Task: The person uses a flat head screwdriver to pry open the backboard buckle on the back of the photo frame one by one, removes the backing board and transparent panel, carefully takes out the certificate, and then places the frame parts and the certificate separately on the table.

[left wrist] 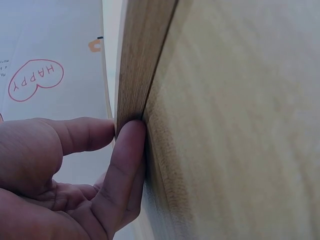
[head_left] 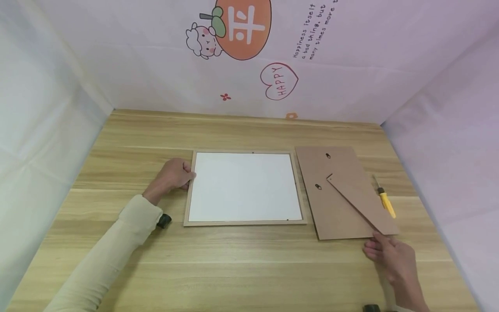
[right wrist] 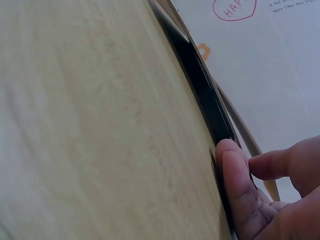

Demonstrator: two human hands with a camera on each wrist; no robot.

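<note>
Lying flat near the middle of the light wooden surface [head_left: 241,260]: a rectangular picture frame with a thin pale wood border and a white inner panel [head_left: 244,187]. Gripping its left edge, the left hand [head_left: 175,174], fingers curled around the border (left wrist view: thumb and a finger [left wrist: 125,165] pinching the frame's edge [left wrist: 140,60] right where it meets the surface). Just beside the frame on its right, apart from it by a narrow gap: a brown fibreboard backing panel [head_left: 331,203] with two small hanger holes and a long triangular stand flap [head_left: 360,203] lying across it. Touching the near right corner of that backing panel, the right hand [head_left: 393,258], fingers bent at the board's edge (right wrist view: a fingertip [right wrist: 235,180] pressed against the dark thin edge of the board [right wrist: 200,80], thumb close by on the other side, so pinching it). Resting close to the panel's right side: a small screwdriver with a yellow handle [head_left: 385,202], untouched. Behind everything, a pale pink backdrop with a red "HAPPY" heart [head_left: 279,81] and an orange cartoon print.
</note>
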